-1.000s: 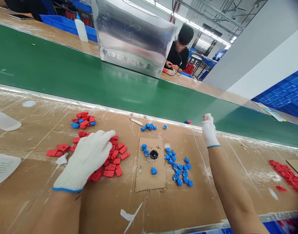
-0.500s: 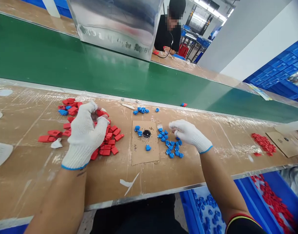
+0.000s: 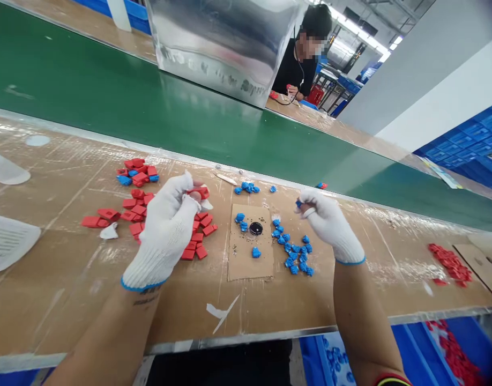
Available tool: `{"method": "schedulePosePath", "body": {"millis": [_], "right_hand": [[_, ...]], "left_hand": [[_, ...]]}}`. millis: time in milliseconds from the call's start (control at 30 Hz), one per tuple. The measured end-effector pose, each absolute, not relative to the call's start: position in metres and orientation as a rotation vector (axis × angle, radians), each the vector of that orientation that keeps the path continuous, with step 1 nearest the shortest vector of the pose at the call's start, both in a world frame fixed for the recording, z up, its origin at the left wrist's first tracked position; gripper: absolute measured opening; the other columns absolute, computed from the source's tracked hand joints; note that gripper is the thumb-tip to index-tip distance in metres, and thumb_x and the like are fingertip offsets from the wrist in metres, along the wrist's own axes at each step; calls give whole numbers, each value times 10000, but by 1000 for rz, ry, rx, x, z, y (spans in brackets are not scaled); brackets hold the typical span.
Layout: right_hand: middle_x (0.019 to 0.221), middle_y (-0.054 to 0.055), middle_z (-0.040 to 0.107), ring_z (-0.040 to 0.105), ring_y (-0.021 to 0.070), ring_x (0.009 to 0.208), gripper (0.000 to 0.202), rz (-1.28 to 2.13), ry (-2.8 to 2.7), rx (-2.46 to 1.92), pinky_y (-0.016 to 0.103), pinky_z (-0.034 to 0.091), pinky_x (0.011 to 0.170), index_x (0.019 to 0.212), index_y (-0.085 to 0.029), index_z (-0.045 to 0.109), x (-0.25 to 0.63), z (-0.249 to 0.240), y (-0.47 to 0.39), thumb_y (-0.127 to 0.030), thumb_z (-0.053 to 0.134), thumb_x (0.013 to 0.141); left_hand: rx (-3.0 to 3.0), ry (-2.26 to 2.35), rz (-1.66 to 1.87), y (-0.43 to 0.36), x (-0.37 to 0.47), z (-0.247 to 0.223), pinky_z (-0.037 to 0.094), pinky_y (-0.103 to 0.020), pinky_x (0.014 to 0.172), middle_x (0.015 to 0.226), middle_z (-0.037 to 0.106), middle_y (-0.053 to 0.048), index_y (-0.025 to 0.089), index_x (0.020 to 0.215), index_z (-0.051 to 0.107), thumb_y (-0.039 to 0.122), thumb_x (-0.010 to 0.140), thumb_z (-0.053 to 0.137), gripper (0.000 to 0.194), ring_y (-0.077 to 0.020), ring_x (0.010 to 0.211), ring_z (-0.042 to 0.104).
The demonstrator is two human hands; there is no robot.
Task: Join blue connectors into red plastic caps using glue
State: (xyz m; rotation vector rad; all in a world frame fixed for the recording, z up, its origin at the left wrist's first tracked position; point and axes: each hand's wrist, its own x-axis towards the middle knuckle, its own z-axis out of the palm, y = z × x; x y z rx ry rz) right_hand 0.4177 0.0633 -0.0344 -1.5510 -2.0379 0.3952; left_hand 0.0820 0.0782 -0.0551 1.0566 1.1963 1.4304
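My left hand [image 3: 168,225], in a white knitted glove, pinches a small red plastic piece [image 3: 200,191] above the pile of red pieces [image 3: 139,201]. My gloved right hand [image 3: 324,217] is raised beyond the loose blue pieces [image 3: 296,252], its thumb and fingers closed on a small blue plastic piece [image 3: 298,203], mostly hidden by the fingertips. Between my hands lies a cardboard sheet [image 3: 246,268] bearing a round dish of dark liquid [image 3: 256,229] and a few blue pieces [image 3: 256,252].
Behind the bench runs a green conveyor belt [image 3: 214,126], with a shiny metal box [image 3: 222,48] beyond it. A person [image 3: 306,53] sits across. Red pieces [image 3: 451,264] lie at the right. Blue bins [image 3: 415,348] stand below the bench edge. A white pointed tool [image 3: 225,179] lies near the belt.
My right hand has lifted away from the blue pieces, now with a blue piece in its fingers. My left hand has raised a red piece from the pile. The camera view has shifted slightly.
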Motion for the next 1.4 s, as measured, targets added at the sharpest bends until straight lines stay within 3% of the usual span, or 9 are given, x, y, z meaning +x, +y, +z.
{"method": "schedulePosePath", "body": {"millis": [167,400,633,933,1200,1400], "right_hand": [[961,13,688,672,176,868,99,578,-2050,-1117,353,576,785,924,-249,641,375,-7,71,-151,645,922],[929,-3,711,653,136,810,205,656,-2289,-1123,274,557,775,1001,-213,674,368,-27,73,-60,581,902],[934,10,730,654,142,823,248,587,-2534,-1123,265,493,772,1056,-212,702,375,-34,77,-40,562,944],[906,1,699,625,140,802,176,553,-2611,-1184,264,475,750,1028,-206,668,367,-32,76,-71,562,988],[1019,40,748,680,201,944,240,453,-2657,-1124,321,522,846,1054,-242,677,363,-35,73,-48,553,987],[1039,47,753,687,205,936,241,432,-2675,-1144,335,529,829,1068,-236,676,361,-35,71,-49,554,977]], "left_hand": [[845,972,1325,76,93,-56,608,-293,816,906,714,4,213,892,739,217,834,787,76,-132,781,717],[625,763,1331,85,90,-64,628,-228,792,901,745,11,196,873,735,108,743,865,204,-102,763,718],[584,774,1297,88,90,-64,554,-177,599,787,701,-9,177,828,714,213,908,798,122,-92,652,640],[560,815,1258,90,88,-61,540,-190,603,745,650,-4,196,778,646,202,978,700,207,-97,615,605],[652,868,1237,90,90,-62,529,-206,648,822,632,13,204,824,554,244,999,682,220,-85,641,621],[634,867,1236,89,90,-62,501,-236,608,818,608,25,197,848,585,241,1004,678,186,-93,663,610]]}}
